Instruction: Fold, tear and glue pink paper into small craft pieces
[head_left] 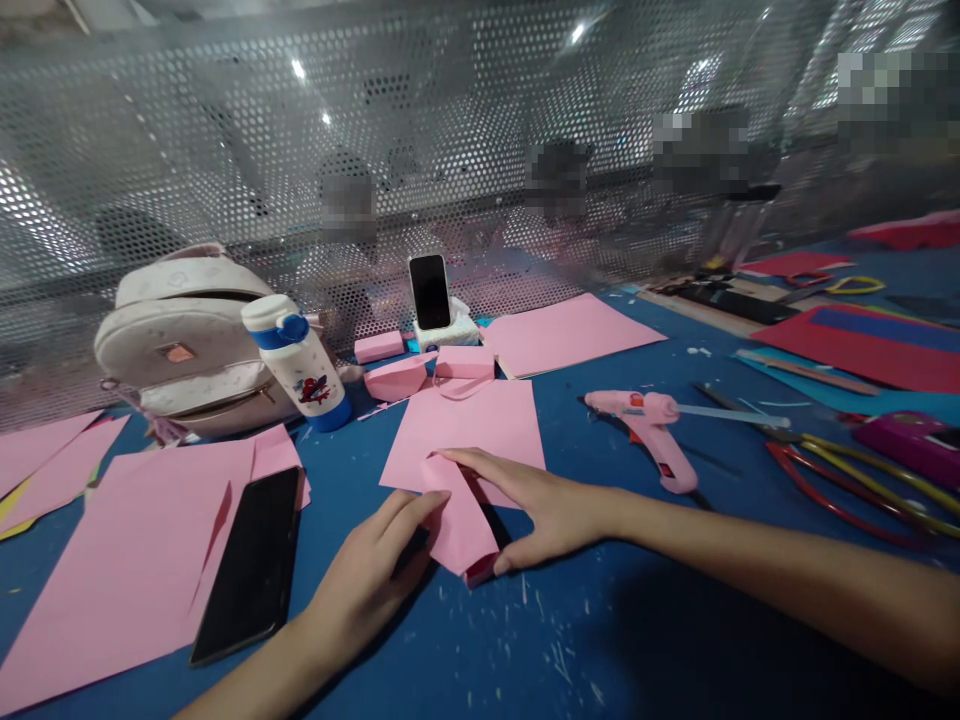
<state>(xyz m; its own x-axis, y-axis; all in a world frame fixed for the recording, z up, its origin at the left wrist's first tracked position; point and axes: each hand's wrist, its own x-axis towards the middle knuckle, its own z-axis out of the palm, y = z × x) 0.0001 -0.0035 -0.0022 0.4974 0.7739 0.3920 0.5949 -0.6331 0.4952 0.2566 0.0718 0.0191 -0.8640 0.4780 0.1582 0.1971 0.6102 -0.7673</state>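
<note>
A folded piece of pink paper (459, 522), shaped into a narrow box-like form, stands on the blue table between my hands. From the left, my left hand (379, 555) grips its side with thumb and fingers. My right hand (544, 505) spans its right side, fingertips at the far top edge and thumb at the near lower corner. Just beyond lies a flat pink sheet (472, 420), partly under the folded paper. A pink glue gun (649, 425) with a clear glue stick rests to the right of my right hand.
At left are a black phone (251, 560), large pink sheets (135, 540), a backpack (195, 340) and a water bottle (300, 365). Folded pink pieces (397, 378) and a propped phone (430, 292) stand behind. Scissors (862, 470) and red card (870, 345) lie right.
</note>
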